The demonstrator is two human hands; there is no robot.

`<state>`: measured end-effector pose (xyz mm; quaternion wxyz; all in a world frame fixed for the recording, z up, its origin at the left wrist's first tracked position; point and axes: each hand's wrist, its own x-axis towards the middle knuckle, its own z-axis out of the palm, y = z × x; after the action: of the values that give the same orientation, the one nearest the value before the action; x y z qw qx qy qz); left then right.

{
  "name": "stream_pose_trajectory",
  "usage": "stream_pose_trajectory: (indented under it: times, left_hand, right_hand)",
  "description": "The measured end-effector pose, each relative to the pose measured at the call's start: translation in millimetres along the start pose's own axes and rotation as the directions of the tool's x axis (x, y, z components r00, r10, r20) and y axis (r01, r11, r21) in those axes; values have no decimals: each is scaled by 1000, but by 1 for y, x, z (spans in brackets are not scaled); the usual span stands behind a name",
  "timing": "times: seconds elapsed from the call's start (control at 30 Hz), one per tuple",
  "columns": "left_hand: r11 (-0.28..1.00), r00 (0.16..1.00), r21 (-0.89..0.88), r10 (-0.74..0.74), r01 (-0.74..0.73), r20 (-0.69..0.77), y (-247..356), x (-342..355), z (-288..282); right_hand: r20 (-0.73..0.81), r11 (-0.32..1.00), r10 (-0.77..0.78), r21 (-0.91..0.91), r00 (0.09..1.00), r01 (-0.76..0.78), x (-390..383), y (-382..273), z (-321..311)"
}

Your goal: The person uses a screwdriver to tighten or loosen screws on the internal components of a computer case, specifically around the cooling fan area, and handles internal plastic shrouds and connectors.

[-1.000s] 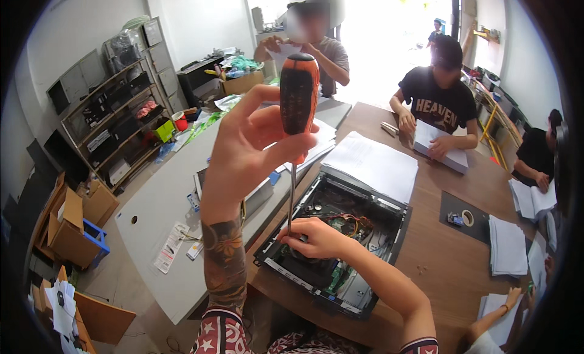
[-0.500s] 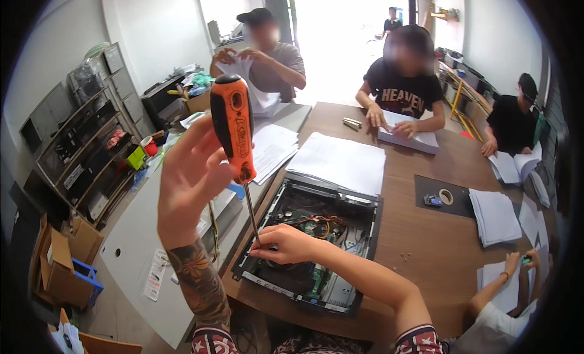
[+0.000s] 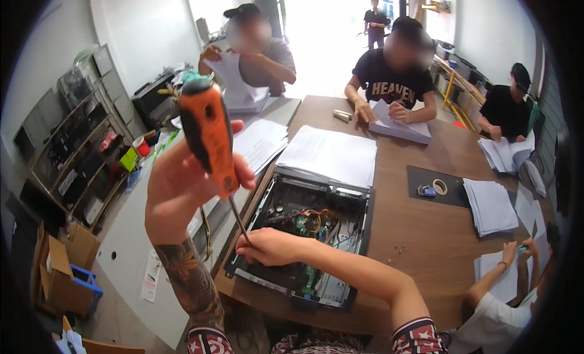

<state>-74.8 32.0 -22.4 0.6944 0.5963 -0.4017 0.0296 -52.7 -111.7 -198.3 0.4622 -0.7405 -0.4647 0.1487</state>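
My left hand [image 3: 176, 196], with a tattooed forearm, is closed round the orange and black handle of a screwdriver [image 3: 210, 138], held upright and slightly tilted. Its thin shaft runs down to the fingers of my right hand [image 3: 267, 247], which are pinched about the lower end. The tip is hidden by those fingers. Beneath them lies an opened desktop computer case [image 3: 363, 232], flat on the brown table, with green boards, coloured wires and a metal frame showing. My right forearm crosses over the case's near part.
Paper stacks [image 3: 328, 154] lie behind the case. To the right are small loose screws [image 3: 398, 249], a tape roll [image 3: 439, 186] on a dark mat and more paper [image 3: 491, 205]. Several people handle papers round the table. A grey table [image 3: 131, 256] adjoins on the left.
The screwdriver handle leans further left, and my left fingers have shifted round it. My right hand stays at the same part of the case. The whole view has moved slightly.
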Motion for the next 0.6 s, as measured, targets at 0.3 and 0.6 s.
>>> stream_pose_trajectory:
  times: [0.3,0.6]
  left_hand:
    - [964,973,265,80,-20,-218,-12,9,-8]
    - [863,905,448,361,-232,-227,-35,17,-19]
  right_hand:
    - [-411,991,-120,10,904,135,-11,1,-26]
    - [-679,895,-252,108,689,434,33,-96,-43]
